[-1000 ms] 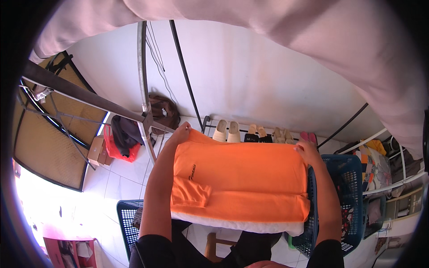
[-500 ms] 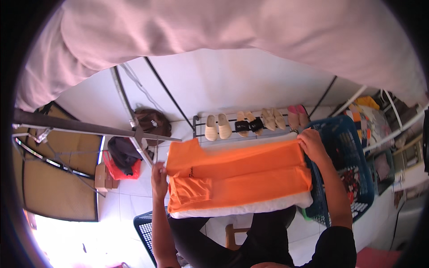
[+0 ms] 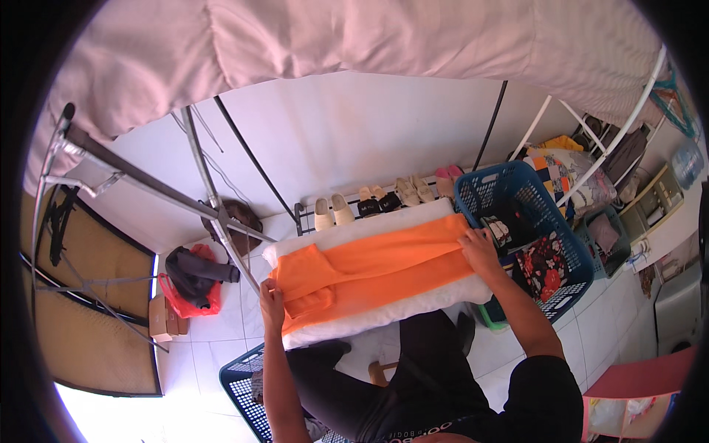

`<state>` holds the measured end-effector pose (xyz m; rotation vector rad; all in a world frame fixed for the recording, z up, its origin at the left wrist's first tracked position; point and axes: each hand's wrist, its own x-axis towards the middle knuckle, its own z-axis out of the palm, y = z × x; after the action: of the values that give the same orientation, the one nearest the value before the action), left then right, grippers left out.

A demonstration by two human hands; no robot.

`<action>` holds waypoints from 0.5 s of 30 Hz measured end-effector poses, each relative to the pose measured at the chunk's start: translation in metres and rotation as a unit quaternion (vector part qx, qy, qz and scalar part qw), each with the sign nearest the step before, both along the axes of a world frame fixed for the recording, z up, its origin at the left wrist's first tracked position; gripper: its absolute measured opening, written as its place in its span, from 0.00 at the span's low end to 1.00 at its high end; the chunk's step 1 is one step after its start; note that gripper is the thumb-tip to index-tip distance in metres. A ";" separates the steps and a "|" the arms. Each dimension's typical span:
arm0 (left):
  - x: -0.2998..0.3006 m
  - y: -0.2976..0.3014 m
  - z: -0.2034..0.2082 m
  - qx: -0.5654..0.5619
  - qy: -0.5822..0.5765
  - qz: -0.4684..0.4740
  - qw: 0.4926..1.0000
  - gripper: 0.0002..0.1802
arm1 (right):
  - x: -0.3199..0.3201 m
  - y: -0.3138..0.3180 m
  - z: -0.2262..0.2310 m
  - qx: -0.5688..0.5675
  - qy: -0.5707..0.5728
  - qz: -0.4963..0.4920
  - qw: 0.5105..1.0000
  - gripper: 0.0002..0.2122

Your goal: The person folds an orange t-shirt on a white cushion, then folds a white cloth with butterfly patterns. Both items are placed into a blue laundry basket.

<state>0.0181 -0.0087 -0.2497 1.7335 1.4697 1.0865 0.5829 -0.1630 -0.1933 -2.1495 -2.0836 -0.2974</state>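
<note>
An orange shirt lies lengthwise on a white cloth-covered surface in front of me. It is partly folded, with a long strip turned over and a sleeve laid flat at its left end. My left hand is closed on the shirt's left edge, fingers pinched together. At the right end, my right hand pinches the shirt near its corner. White cloth shows along both the far and near sides of the shirt.
A blue laundry basket with clothes stands at the right, another basket at the lower left. Shoes line a rack behind the surface. Metal frame poles rise at the left. A pink quilt hangs overhead.
The shirt's far side has been drawn toward me, baring white cloth behind it. Both hands still hold its ends. The view has shifted, showing more of the right side.
</note>
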 end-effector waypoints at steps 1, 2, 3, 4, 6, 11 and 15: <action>-0.003 0.003 -0.005 0.010 -0.043 0.006 0.999 0.18 | -0.003 -0.002 -0.004 -0.017 -0.011 -0.014 1.000 0.08; -0.001 0.002 -0.008 0.015 -0.089 0.008 0.996 0.19 | 0.000 -0.009 -0.013 -0.039 -0.026 -0.032 0.998 0.08; 0.002 0.000 -0.011 0.001 -0.107 0.010 0.994 0.19 | 0.001 -0.016 -0.022 -0.042 -0.008 -0.032 0.999 0.09; 0.012 -0.002 -0.014 -0.014 -0.129 0.008 0.992 0.19 | 0.010 -0.026 -0.037 -0.045 0.006 -0.034 0.998 0.10; 0.008 -0.010 -0.019 -0.024 -0.137 0.037 0.990 0.19 | 0.003 -0.027 -0.042 -0.057 0.048 -0.046 0.996 0.12; -0.006 -0.010 -0.020 -0.064 -0.043 0.030 0.997 0.21 | -0.017 -0.023 -0.025 -0.111 0.069 -0.091 0.987 0.15; -0.009 -0.013 -0.021 -0.095 -0.096 0.050 0.990 0.22 | -0.046 -0.001 -0.015 -0.064 0.048 -0.084 0.993 0.13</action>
<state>0.0092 -0.0214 -0.2705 1.3977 1.4992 1.0938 0.5370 -0.1643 -0.2085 -2.3682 -1.9237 -0.0769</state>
